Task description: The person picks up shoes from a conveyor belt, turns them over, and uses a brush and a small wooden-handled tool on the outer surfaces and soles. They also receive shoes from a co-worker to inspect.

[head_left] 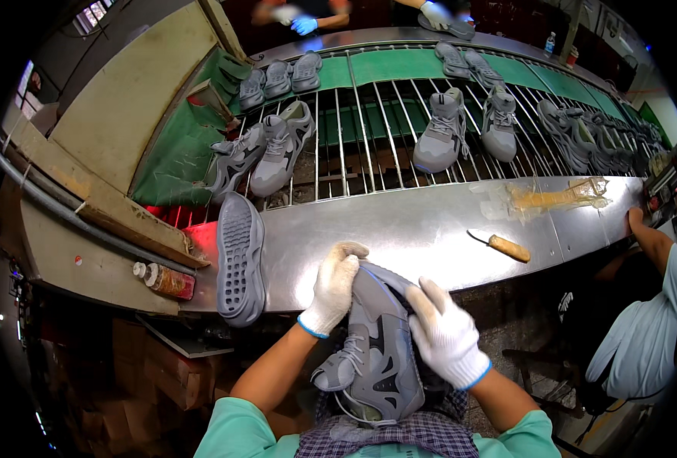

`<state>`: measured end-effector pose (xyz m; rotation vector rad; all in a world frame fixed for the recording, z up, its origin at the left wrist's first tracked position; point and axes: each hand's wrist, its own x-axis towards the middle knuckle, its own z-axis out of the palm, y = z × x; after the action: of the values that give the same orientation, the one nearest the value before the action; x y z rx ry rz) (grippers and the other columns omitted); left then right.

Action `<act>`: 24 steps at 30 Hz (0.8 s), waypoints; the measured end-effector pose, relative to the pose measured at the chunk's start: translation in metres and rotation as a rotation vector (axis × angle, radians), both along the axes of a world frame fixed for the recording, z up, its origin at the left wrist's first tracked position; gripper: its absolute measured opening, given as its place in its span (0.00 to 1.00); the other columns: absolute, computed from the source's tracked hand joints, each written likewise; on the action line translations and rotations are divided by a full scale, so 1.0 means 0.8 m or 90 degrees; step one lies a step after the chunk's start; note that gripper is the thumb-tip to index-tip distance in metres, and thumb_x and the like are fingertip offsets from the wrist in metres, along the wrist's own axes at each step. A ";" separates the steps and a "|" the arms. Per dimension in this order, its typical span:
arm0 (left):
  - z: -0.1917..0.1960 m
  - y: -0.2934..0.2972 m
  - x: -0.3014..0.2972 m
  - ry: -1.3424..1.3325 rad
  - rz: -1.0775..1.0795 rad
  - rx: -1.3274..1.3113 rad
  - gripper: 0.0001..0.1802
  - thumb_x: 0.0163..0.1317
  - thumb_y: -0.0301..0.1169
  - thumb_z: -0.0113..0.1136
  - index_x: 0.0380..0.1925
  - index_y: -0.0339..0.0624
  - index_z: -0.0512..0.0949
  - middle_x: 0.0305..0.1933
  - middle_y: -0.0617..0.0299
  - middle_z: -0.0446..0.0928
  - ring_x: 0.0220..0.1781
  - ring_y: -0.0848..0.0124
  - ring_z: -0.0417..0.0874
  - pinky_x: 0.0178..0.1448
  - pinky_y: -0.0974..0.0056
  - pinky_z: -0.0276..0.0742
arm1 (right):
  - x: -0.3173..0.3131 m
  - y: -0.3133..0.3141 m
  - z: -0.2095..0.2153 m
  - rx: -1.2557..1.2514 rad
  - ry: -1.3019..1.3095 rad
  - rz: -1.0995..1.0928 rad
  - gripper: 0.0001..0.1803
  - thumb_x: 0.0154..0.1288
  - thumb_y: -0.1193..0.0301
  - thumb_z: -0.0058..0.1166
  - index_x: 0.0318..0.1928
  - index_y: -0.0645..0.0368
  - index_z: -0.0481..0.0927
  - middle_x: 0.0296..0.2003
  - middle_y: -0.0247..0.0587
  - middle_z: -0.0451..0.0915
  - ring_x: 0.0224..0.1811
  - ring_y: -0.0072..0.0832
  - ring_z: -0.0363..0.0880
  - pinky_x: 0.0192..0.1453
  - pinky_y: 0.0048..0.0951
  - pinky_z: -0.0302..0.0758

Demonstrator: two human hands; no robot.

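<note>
Holding a grey sneaker (376, 359) in both gloved hands, the person had it tucked low against their lap, toe end pointing up toward the metal tabletop (430, 229). The left hand (332, 288) came in with the forearm angled up from the lower left, wrist bent, and its grip was clamped over the upper left edge of the shoe near the toe. The right hand (445, 334) sat on the shoe's right flank, fingers spread and pressed flat along the side, grip closed on it too. Both wore white cotton gloves with blue cuffs.

Just left of the left grip, a grey sole (240, 259) lay tread up on the tabletop edge. Off to the right of the right grip, a wooden-handled tool (505, 246) lay on the bare metal, well apart. Beyond both grips, more grey sneakers (439, 130) rested on a wire rack (369, 145).
</note>
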<state>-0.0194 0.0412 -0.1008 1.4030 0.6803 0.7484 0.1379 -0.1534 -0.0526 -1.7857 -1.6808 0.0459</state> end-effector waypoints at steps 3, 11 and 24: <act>0.002 0.000 0.004 0.011 -0.005 0.011 0.17 0.74 0.31 0.50 0.55 0.31 0.77 0.50 0.55 0.81 0.52 0.69 0.82 0.62 0.63 0.78 | 0.010 0.053 0.011 -0.113 0.004 -0.007 0.22 0.76 0.66 0.60 0.66 0.54 0.80 0.57 0.54 0.85 0.45 0.48 0.90 0.48 0.45 0.88; 0.010 0.004 0.008 0.007 0.039 0.035 0.13 0.78 0.30 0.54 0.52 0.33 0.81 0.49 0.59 0.83 0.51 0.75 0.80 0.60 0.66 0.77 | 0.041 0.138 0.015 -0.273 0.153 0.078 0.19 0.83 0.59 0.49 0.58 0.58 0.83 0.41 0.58 0.88 0.45 0.54 0.89 0.54 0.48 0.84; 0.113 0.012 0.040 0.419 -0.318 0.483 0.20 0.71 0.43 0.55 0.43 0.41 0.89 0.44 0.46 0.88 0.49 0.46 0.89 0.55 0.51 0.84 | -0.001 -0.002 0.051 -0.378 0.075 -0.029 0.43 0.65 0.65 0.61 0.79 0.60 0.61 0.58 0.66 0.79 0.44 0.61 0.88 0.56 0.50 0.87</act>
<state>0.0130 0.0504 -0.0106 2.4539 0.5045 0.1054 0.1369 -0.1552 -0.0120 -2.1887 -1.6455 0.6786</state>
